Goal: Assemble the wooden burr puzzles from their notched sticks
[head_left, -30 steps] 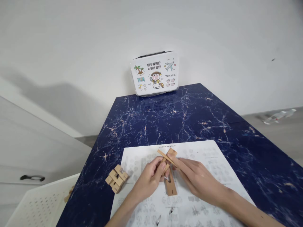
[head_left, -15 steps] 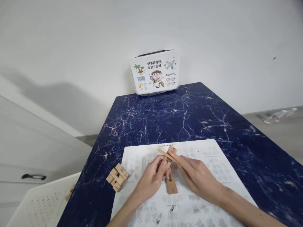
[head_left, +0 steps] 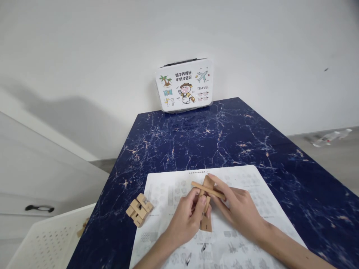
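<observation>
Left hand (head_left: 186, 218) around crosswise tan wooden pieces (head_left: 206, 188)

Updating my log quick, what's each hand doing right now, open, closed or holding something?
Left hand: closed, holding crossed wooden pieces.
Right hand: fingers at the same pieces; whether it grips cannot be told.
</observation>
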Available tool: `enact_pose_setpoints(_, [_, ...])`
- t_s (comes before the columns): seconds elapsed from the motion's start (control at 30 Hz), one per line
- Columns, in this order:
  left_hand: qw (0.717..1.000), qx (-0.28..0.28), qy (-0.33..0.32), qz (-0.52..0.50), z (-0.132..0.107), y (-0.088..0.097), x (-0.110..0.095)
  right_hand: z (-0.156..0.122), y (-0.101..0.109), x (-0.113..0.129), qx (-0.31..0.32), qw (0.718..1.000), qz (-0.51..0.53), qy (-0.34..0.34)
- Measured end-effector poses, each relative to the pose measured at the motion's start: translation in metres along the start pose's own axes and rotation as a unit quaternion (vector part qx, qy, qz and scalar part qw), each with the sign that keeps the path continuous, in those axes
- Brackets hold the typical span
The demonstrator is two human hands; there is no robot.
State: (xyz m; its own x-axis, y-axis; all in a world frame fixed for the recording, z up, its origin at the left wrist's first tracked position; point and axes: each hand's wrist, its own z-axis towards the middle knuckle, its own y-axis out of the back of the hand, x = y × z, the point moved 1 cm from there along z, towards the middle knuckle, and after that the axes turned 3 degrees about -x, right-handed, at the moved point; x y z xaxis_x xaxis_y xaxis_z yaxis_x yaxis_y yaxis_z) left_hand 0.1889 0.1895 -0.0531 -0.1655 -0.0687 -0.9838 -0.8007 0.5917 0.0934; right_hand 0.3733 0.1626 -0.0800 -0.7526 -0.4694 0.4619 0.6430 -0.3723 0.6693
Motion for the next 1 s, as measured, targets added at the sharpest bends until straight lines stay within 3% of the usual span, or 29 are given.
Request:
enact_pose_setpoints(0.5, [1.0,-0.003,-0.009,0.021,-0.0015,-0.006,-0.0006,-0.0019,-0.0053,0.0022,0.015,0.998,-0.05,-0.019])
enact_pose_setpoints(0.83, [1.0,-0.011,0.004,-0.022,-0.0019,-0.0053,-0.0007,0.0023,0.0,0.0018,0.074,0.99,0.08,-0.094])
enact_pose_setpoints(1.0, [0.993,-0.071,0.004,-0.093,0.0016,0.0005,-0.0027,0.0035,0.0015,-0.0001,0.065,0.982,0.123,-0.132])
